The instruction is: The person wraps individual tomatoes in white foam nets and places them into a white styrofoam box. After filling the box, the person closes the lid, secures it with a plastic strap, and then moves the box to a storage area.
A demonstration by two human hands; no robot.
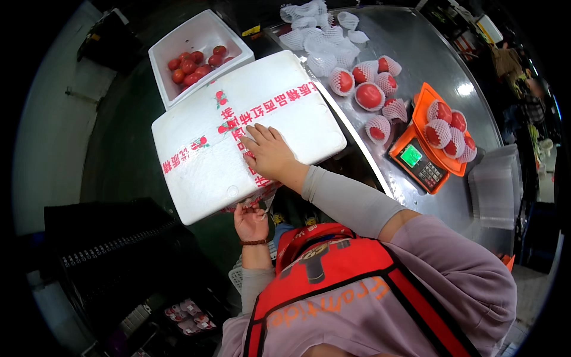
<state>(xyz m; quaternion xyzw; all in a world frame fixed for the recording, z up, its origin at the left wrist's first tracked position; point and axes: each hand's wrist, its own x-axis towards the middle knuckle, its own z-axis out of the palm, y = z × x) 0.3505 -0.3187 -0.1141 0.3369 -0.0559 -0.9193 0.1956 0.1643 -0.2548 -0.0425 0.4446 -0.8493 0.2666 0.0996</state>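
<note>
A white polystyrene box lies before me, closed, with printed packing tape crossing its top. My right hand rests flat on the taped lid, fingers spread. Below the box's near edge, my left hand has curled fingers at the red printed tape on the side; a small strand shows by the fingertips, and I cannot tell how firmly it is gripped. Beyond the box stands an open polystyrene box with loose tomatoes in it.
A steel table at right bears tomatoes in foam nets, empty foam nets and an orange scale loaded with netted tomatoes. Stacked clear plastic trays stand at its edge. Black crates are at lower left; people are far right.
</note>
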